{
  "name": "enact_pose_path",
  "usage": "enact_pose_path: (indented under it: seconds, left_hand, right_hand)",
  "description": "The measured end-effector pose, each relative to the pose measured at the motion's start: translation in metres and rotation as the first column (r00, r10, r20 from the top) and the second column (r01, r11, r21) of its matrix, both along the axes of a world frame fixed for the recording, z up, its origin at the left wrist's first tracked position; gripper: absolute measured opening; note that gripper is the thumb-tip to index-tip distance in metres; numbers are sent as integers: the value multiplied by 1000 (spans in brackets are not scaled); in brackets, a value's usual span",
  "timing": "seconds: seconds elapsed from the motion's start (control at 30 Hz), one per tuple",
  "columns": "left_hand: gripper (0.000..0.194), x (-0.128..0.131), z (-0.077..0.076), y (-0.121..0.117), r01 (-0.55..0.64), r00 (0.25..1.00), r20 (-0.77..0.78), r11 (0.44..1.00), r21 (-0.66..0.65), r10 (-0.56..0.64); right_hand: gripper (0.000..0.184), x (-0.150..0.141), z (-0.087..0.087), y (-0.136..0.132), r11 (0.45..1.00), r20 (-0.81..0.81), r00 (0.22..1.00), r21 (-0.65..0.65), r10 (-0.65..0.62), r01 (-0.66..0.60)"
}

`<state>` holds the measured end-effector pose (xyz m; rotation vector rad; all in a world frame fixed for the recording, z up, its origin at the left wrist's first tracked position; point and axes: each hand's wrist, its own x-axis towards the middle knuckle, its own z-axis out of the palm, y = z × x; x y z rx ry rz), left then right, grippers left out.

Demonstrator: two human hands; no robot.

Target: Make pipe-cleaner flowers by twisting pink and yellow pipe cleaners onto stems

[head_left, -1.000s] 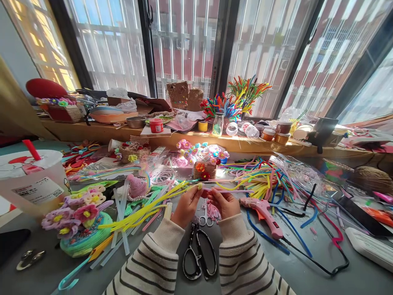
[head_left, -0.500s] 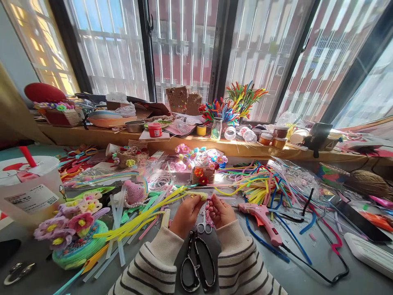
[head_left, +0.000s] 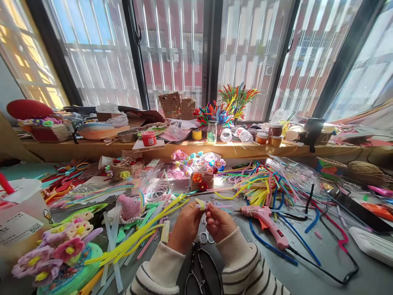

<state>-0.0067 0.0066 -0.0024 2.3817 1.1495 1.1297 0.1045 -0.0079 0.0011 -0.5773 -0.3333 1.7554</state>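
Observation:
My left hand and my right hand meet in front of me, fingers pinched. Between their fingertips is a small pale-yellow fuzzy piece, perhaps pipe cleaner; the fingers cover part of it. Just below the hands lie small white-handled scissors, partly hidden. Nearer to me are large black scissors, handles toward me. Yellow pipe cleaners fan out left of my left hand, beside a short cream stick. A pink glue gun rests to the right, nozzle toward my right hand.
A cup with a red straw and fuzzy flowers on a green base stand at left. Behind the hands is a flower-decorated box. Piled colored pipe cleaners, a glue-gun cord and a phone occupy the right.
My hands have come closer together, and the right fingers now pinch the pale-yellow piece beside the left ones. The camera view has shifted slightly.

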Motion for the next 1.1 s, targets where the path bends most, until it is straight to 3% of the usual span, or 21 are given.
enact_pose_path:
  seconds: [0.27, 0.37, 0.53, 0.63, 0.67, 0.73, 0.83, 0.9, 1.1]
  left_hand:
    - [22, -2, -2, 4, -59, 988, -134, 989, 133, 77]
    - [23, -1, -5, 7, -61, 994, -85, 996, 70, 67]
    - [20, -9, -8, 14, -151, 988, -29, 979, -134, 148]
    - [22, -13, 3, 10, -183, 964, 156, 964, -193, 214]
    - [24, -12, 8, 7, -164, 941, 264, 969, -187, 210]
    - [26, -9, 17, 0, 5, 901, 427, 982, -191, 78]
    - [30, -1, 24, -8, 223, 843, 530, 958, -183, -95]
    - [29, 3, 24, -10, 268, 820, 559, 946, -184, -123]
    - [22, 3, 17, -7, 258, 787, 612, 943, -211, -78]
  right_hand:
    - [25, -1, -2, 1, 1000, 57, 998, 6, -23, 22]
    - [25, -1, -2, 4, 1000, 24, 999, 10, -24, 24]
    - [28, 6, 8, 3, 999, -83, 996, 29, -43, 46]
    - [26, 10, 15, 1, 994, -103, 991, 54, -89, 95]
    - [26, 10, 15, 0, 993, -100, 991, 59, -92, 98]
    - [25, 9, 15, -1, 994, -79, 993, 63, -86, 91]
    - [24, 4, 12, -1, 995, -53, 996, 57, -78, 80]
    - [22, 1, 9, -1, 996, -48, 997, 63, -64, 67]
    - [14, 0, 4, -3, 993, -35, 999, 118, 0, 4]
